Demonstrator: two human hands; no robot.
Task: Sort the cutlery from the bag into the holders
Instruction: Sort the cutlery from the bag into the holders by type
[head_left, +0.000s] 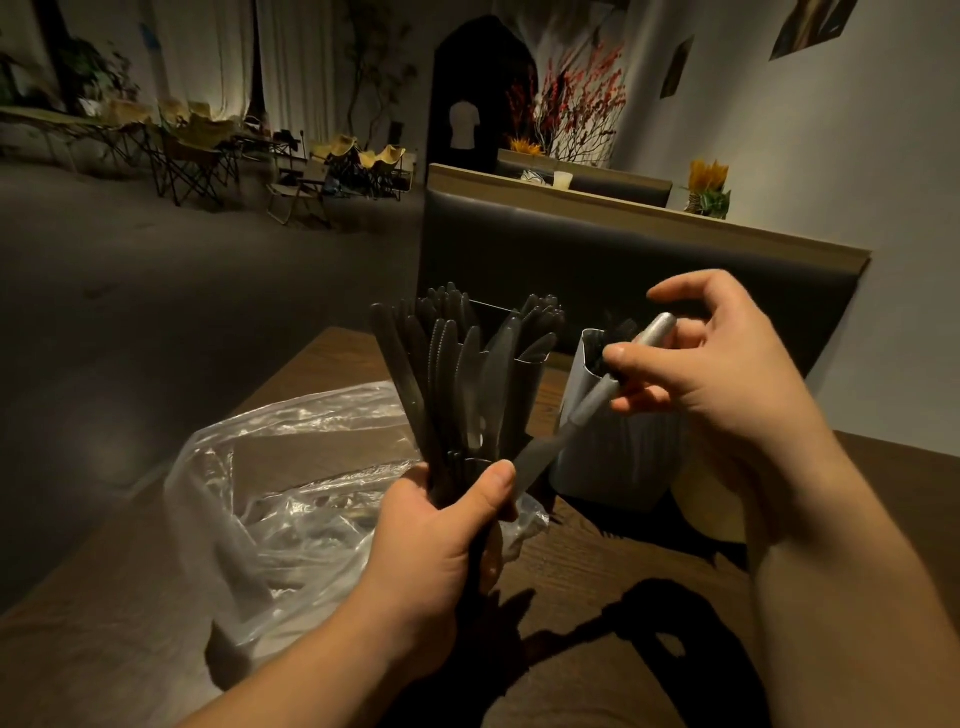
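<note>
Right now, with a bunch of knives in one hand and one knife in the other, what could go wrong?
1. The single knife, pinched by its handle in the right hand, has its blade tip right beside the thumb of the left hand; a quick pull could nick it.
2. The bundle of knives fans out loosely above the left hand's grip, so one may slip onto the table.
3. The grey holder stands just below the right hand and might get knocked.
</note>
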